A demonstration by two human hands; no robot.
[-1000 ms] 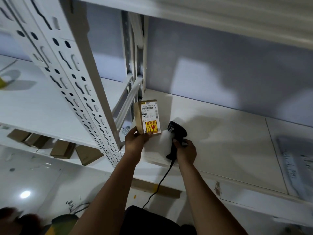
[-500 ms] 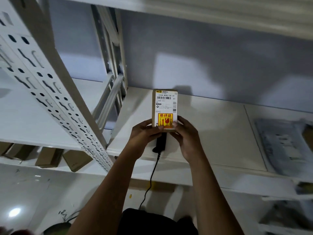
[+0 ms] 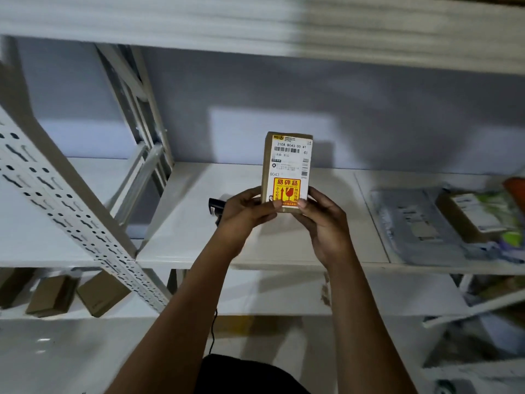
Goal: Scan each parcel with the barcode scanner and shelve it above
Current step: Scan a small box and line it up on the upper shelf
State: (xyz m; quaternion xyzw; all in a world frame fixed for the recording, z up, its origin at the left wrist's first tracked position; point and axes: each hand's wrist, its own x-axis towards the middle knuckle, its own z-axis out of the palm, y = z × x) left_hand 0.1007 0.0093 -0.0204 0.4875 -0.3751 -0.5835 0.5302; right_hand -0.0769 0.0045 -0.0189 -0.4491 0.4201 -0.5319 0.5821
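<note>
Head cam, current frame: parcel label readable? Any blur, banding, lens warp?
Head view, centre: the parcel label is sharp, code and yellow sticker legible. Head view, top: pale stripes band the upper shelf edge. Head view, right: the packages are smeared. Head view, left: the perforated upright leans, wide-angle warp.

parcel (image 3: 287,169): brown carton, upright, white barcode label and yellow fragile sticker facing the camera
left hand (image 3: 244,214): grips the lower left edge, thumb on the front
right hand (image 3: 324,223): grips the lower right edge, thumb on the sticker
scanner (image 3: 215,207): black, on the shelf (image 3: 196,237), mostly hidden behind the left hand
grey mailer bag (image 3: 414,226): flat on the shelf, far right
brown boxes (image 3: 52,294): lower shelf, left
</note>
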